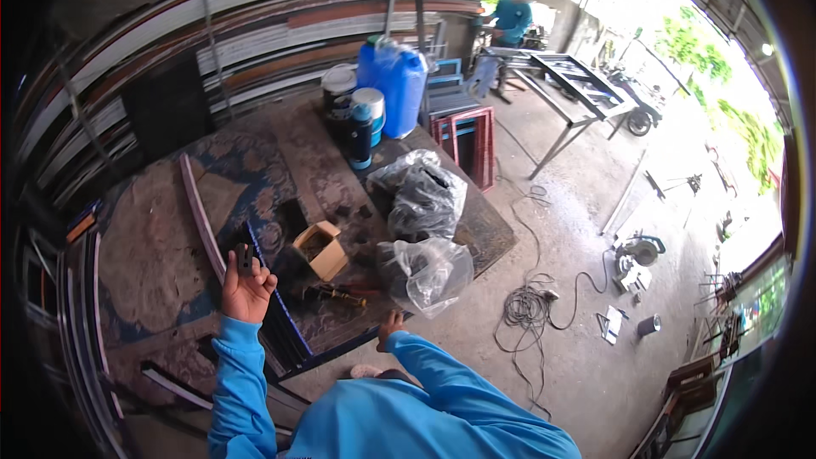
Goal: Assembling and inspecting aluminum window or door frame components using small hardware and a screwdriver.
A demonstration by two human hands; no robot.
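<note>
My left hand (246,291) is raised over the table, its fingers closed round a small dark block-like piece (246,260) with what looks like a hole or slot. My right hand (391,325) rests at the table's near edge, fingers apart, with no object seen in it. Between the hands lie an open cardboard box (320,250) with small dark contents and a tool with a yellow-and-black handle (338,295). A long dark metal profile with a blue edge (276,302) runs beside my left hand. Clear plastic bags (425,274) sit beyond my right hand.
Blue jugs (402,89), a blue bottle (360,138) and buckets stand at the table's back. Racks of long profiles (161,30) line the wall. On the floor at right are a coiled cable (529,310) and a cut-off saw (637,259). Another person (512,17) stands by a metal frame.
</note>
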